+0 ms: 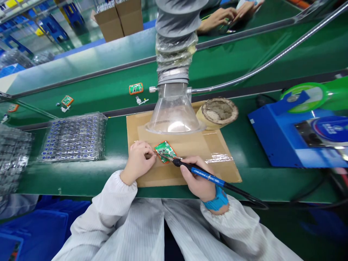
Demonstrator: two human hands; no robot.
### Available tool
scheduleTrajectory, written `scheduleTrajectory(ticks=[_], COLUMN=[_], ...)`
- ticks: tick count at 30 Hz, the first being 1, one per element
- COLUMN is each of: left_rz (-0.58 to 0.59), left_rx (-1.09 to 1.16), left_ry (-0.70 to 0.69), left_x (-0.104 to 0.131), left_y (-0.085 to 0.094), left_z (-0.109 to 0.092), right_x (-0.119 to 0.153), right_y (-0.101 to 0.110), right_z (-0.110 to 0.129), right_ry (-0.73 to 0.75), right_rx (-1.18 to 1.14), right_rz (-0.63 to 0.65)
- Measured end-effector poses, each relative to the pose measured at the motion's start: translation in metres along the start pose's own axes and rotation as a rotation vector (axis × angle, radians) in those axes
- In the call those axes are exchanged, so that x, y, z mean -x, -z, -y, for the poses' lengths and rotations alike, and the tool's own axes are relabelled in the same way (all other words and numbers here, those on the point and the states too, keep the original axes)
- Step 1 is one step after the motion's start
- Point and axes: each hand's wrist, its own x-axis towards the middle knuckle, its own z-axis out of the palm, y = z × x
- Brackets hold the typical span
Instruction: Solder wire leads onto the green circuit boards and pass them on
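A green circuit board with an orange rim lies on a sheet of cardboard. My right hand is closed around the blue handle of a soldering iron, whose tip points left over the board. At the board's left edge, my left hand is closed in a pinch; something thin shows at its fingertips, too small to name. The clear funnel of a fume extractor hangs just beyond the board.
Behind the cardboard's right part stands a round pot with a crusted inside. Clear plastic trays are stacked at left. A blue machine with a green reel is at right. Another orange-rimmed board lies farther back. Across the bench, another person's hands work.
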Motion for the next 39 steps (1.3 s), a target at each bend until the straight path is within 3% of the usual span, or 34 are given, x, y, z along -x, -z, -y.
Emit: scheduleTrajectory(ticks=[21,39], left_rz=[0.003,0.025], left_rx=[-0.007,-0.011], left_ry=[0.014,0.034], left_x=[0.0004,-0.0007], left_y=[-0.0001,0.0017], left_z=[-0.0006,-0.0032], right_x=[-0.0017,-0.0002], right_y=[0.0006,0.0033], right_z=[0.0022,0.0018], right_ry=[0.022,-0.048], right_rx=[-0.033,-0.067], right_rz=[0.012,0.024])
